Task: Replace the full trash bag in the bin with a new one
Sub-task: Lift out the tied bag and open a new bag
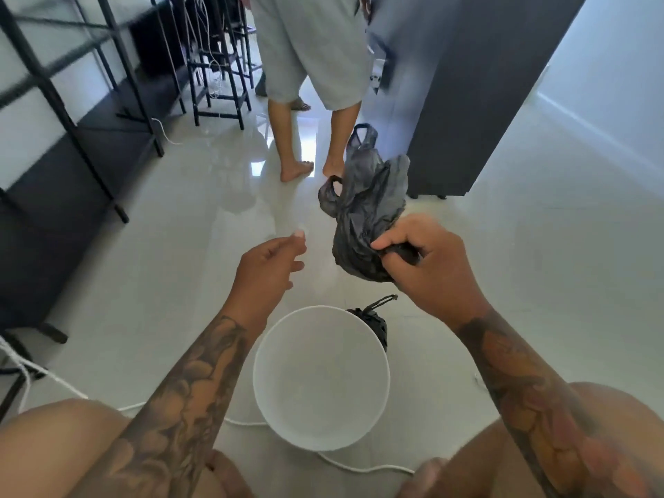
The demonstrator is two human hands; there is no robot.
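A round white bin (pixel 321 379) stands on the floor between my knees, with no bag inside it. Just behind its far right rim sits a tied black full trash bag (pixel 375 321), mostly hidden by the bin. My right hand (pixel 427 262) grips a crumpled dark grey new bag (pixel 366 213) above and beyond the bin; the bag's handle loops point away from me. My left hand (pixel 267 267) hovers to the left of the new bag, fingers loosely curled, holding nothing.
Another person's bare legs (pixel 305 138) stand on the glossy tiled floor ahead. Black metal shelving (pixel 72 113) lines the left side, a dark cabinet (pixel 474 95) stands at the right. A white cable (pixel 359 465) trails on the floor near the bin.
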